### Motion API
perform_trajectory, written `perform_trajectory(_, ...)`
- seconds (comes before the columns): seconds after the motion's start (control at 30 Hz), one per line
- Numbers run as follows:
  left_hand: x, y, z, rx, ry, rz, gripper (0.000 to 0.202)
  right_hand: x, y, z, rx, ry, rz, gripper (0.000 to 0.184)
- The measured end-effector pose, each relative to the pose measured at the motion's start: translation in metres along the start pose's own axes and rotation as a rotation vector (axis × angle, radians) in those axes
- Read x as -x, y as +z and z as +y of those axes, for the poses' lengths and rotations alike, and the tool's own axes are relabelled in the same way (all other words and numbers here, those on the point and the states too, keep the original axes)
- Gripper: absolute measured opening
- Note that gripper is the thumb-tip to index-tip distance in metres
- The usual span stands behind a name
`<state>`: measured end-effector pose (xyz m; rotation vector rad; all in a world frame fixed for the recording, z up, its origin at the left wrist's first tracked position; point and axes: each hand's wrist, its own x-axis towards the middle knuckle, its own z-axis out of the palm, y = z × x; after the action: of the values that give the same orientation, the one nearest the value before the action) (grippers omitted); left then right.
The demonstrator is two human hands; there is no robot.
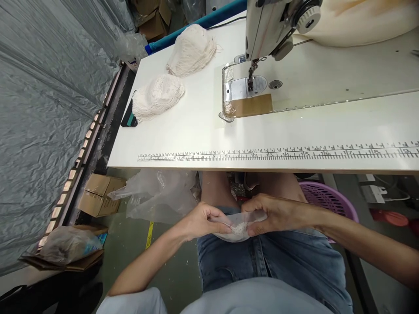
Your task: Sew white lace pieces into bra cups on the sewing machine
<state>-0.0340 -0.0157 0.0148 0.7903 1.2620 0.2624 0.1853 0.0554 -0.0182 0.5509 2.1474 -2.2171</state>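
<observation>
Over my lap, both hands pinch a small clear plastic bag (238, 227) holding tiny white beads. My left hand (200, 220) grips the bag's left side with fingers closed. My right hand (274, 213) is closed on its right side. The bag rests against my denim shorts, below the front edge of the white sewing table (203, 135).
A sewing machine (262, 39) stands at the table's back, its needle plate (244, 89) beside it. Two stacks of white lace pieces (159, 96) (191, 50) lie at left. A printed ruler (278, 153) runs along the front edge. A purple basket (330, 200), loose plastic bags (160, 194) and cardboard boxes (98, 196) sit on the floor.
</observation>
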Motion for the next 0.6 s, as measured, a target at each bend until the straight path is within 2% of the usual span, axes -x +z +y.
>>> perform_trajectory(0.1,0.001,0.001,0.001,0.005,-0.008,0.033,0.027,-0.002,0.002,-0.001,0.007,-0.018,0.037,0.026)
perform_trajectory(0.43,0.003,0.002,0.005,0.07,-0.053,0.001,0.03,0.005,-0.008,0.007,-0.092,-0.033,-0.084,0.034)
perform_trajectory(0.6,0.001,0.001,0.005,0.134,-0.064,0.034,0.034,0.006,-0.006,0.005,-0.037,0.0,-0.025,0.026)
